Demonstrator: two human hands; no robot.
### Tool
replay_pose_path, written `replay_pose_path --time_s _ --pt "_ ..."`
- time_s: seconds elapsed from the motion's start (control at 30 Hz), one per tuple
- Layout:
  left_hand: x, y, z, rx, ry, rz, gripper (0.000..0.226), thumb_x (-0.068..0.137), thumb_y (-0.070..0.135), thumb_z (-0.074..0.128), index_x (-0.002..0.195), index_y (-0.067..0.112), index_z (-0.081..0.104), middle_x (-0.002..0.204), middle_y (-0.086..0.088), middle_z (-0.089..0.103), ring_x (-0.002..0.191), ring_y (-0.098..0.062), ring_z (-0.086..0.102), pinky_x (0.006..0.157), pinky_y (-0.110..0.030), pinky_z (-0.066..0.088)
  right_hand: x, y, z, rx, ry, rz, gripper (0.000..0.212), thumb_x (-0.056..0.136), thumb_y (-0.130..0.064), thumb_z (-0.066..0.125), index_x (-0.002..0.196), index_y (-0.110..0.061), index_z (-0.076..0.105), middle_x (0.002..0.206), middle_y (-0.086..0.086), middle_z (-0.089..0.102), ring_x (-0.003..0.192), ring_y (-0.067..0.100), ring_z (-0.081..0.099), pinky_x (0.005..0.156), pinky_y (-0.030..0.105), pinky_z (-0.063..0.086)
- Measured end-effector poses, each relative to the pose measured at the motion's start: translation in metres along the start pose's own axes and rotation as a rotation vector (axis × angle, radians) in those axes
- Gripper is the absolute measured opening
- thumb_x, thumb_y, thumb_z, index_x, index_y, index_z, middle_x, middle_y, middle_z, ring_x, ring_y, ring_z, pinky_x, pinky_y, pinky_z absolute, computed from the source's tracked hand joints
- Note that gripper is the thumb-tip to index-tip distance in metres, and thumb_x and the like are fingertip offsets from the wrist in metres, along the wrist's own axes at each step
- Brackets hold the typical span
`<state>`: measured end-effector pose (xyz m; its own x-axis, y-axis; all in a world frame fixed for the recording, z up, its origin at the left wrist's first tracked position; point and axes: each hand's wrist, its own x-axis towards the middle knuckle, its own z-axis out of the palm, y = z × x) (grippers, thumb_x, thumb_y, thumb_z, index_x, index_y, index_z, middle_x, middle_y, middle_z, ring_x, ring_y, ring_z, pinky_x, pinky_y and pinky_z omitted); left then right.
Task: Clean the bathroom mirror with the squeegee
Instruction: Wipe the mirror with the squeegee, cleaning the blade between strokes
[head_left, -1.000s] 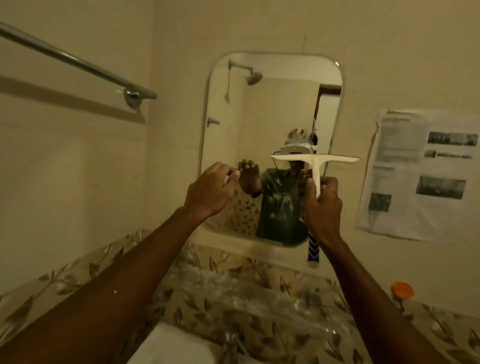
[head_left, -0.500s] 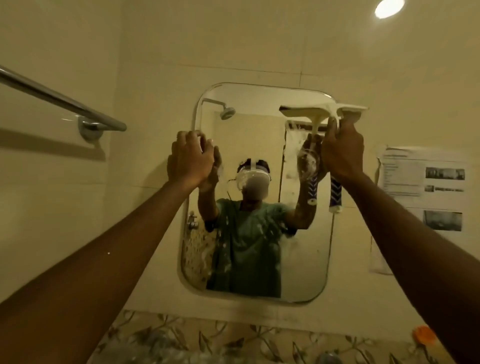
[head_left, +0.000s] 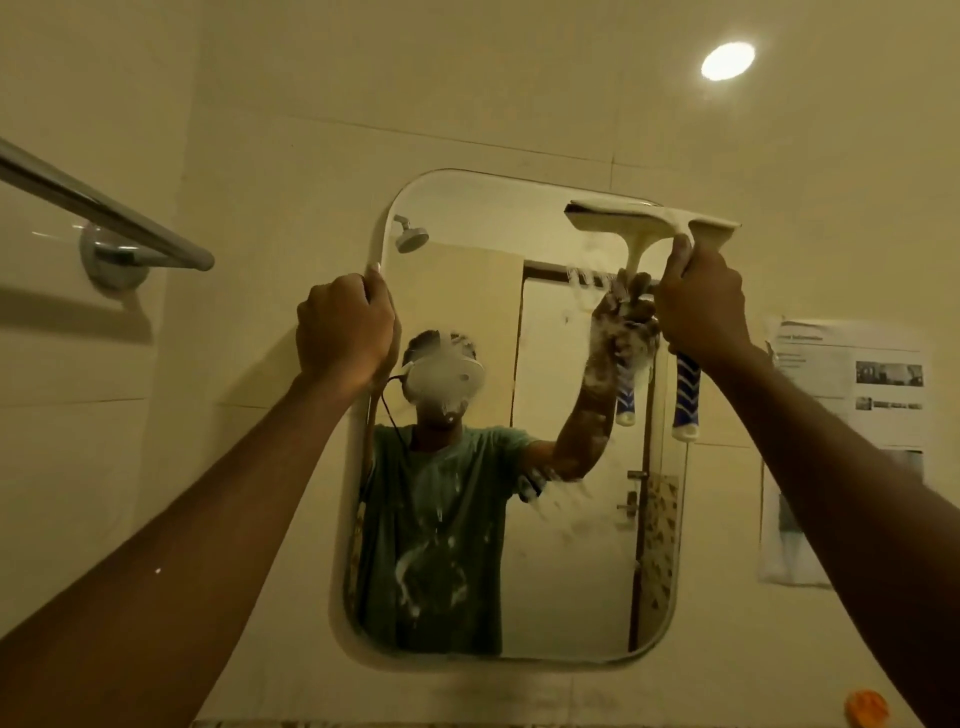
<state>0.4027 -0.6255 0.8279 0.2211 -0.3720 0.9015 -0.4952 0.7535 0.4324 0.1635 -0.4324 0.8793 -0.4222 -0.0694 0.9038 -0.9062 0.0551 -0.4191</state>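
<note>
A rounded rectangular mirror (head_left: 571, 545) hangs on the cream wall, smeared with white foam across its middle and right side. The squeegee (head_left: 649, 221) has a white blade and a blue-and-white handle; its blade lies flat against the mirror's top right corner, reaching past the right edge. My right hand (head_left: 701, 306) is shut on the squeegee's handle just below the blade. My left hand (head_left: 345, 327) grips the mirror's left edge near the top. The glass reflects a person in a green shirt.
A chrome towel bar (head_left: 104, 213) juts from the left wall at upper left. A printed paper sheet (head_left: 852, 405) is stuck to the wall right of the mirror. An orange object (head_left: 866, 707) sits at lower right. A ceiling light (head_left: 727, 61) glows above.
The view has tilted up from the counter to the mirror. My right hand raised the squeegee from the mirror's middle to its top right corner. My left hand rose to the left edge.
</note>
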Motion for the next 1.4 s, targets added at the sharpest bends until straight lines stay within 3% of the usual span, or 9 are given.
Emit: replay_pose_path --time_s 0.2,0.3,0.4,0.5,0.6,0.73,0.87,1.1,1.4 --pt "0.001 -0.008 0.005 0.024 0.052 0.091 0.056 0.101 0.046 0.03 0.072 0.01 0.061 0.058 -0.002 0.05 0.052 -0.021 0.051 0.048 -0.021 0.026 -0.05 0.015 0.004 0.071 -0.057 -0.004 0.031 0.104 -0.039 0.029 0.098 -0.017 0.048 0.071 0.001 0.058 0.056 0.016 0.06 0.051 0.033 0.052" --pt "-0.003 -0.008 0.004 0.038 0.069 0.083 0.058 0.1 0.05 0.028 0.063 0.014 0.054 0.052 -0.001 0.045 0.048 -0.021 0.047 0.047 -0.022 0.024 -0.105 0.037 0.006 0.085 -0.089 0.06 0.029 0.104 -0.038 0.03 0.101 -0.018 0.051 0.071 0.005 0.063 0.057 0.019 0.066 0.049 0.034 0.057" --pt "-0.012 -0.007 0.003 0.047 0.067 0.064 0.056 0.1 0.049 0.028 0.059 0.017 0.049 0.052 0.0 0.043 0.048 -0.019 0.043 0.047 -0.022 0.022 -0.138 0.041 -0.001 0.05 -0.11 0.103 0.033 0.104 -0.036 0.029 0.101 -0.013 0.053 0.069 0.004 0.06 0.054 0.014 0.059 0.045 0.025 0.046" --pt "-0.021 -0.008 0.003 0.021 0.063 0.083 0.06 0.1 0.05 0.026 0.057 0.014 0.05 0.057 -0.004 0.05 0.05 -0.021 0.049 0.049 -0.023 0.028 -0.115 0.027 -0.016 0.058 -0.124 0.085 0.037 0.104 -0.038 0.029 0.087 -0.015 0.053 0.069 0.006 0.056 0.054 0.017 0.053 0.046 0.035 0.049" --pt "-0.024 -0.008 0.004 -0.017 0.069 0.076 0.065 0.1 0.051 0.025 0.056 0.011 0.051 0.059 -0.006 0.053 0.051 -0.024 0.051 0.051 -0.028 0.038 -0.056 0.012 -0.024 0.04 -0.024 0.023 0.042 0.103 -0.044 0.027 0.093 -0.013 0.054 0.072 0.004 0.054 0.06 0.022 0.054 0.06 0.051 0.057" --pt "-0.025 -0.008 0.005 -0.021 0.063 0.066 0.064 0.101 0.05 0.026 0.056 0.011 0.052 0.06 -0.005 0.053 0.052 -0.024 0.052 0.052 -0.029 0.037 0.001 -0.001 -0.027 -0.043 -0.006 0.007 0.044 0.103 -0.046 0.021 0.088 -0.017 0.051 0.07 0.006 0.055 0.067 0.034 0.063 0.067 0.057 0.057" --pt "-0.024 -0.007 0.005 -0.029 0.063 0.02 0.062 0.1 0.051 0.025 0.056 0.015 0.049 0.062 -0.003 0.051 0.055 -0.022 0.05 0.054 -0.028 0.033 -0.018 0.006 -0.026 -0.045 -0.083 0.029 0.049 0.104 -0.044 0.021 0.074 -0.016 0.048 0.062 0.008 0.055 0.052 0.026 0.057 0.061 0.049 0.058" --pt "-0.027 -0.003 0.004 -0.061 0.046 -0.029 0.058 0.1 0.051 0.025 0.056 0.018 0.043 0.066 -0.004 0.052 0.059 -0.023 0.051 0.057 -0.031 0.039 -0.12 0.045 -0.038 -0.077 -0.208 0.173 0.044 0.103 -0.043 0.023 0.08 -0.016 0.049 0.061 0.01 0.055 0.047 0.02 0.053 0.043 0.032 0.049" --pt "-0.026 -0.004 -0.002 -0.027 -0.029 0.02 0.057 0.101 0.05 0.023 0.063 0.014 0.049 0.071 -0.005 0.052 0.065 -0.023 0.051 0.06 -0.032 0.04 0.0 -0.013 -0.058 -0.089 -0.143 0.116 0.045 0.105 -0.039 0.025 0.091 -0.005 0.051 0.065 0.009 0.052 0.049 0.02 0.052 0.043 0.027 0.043"
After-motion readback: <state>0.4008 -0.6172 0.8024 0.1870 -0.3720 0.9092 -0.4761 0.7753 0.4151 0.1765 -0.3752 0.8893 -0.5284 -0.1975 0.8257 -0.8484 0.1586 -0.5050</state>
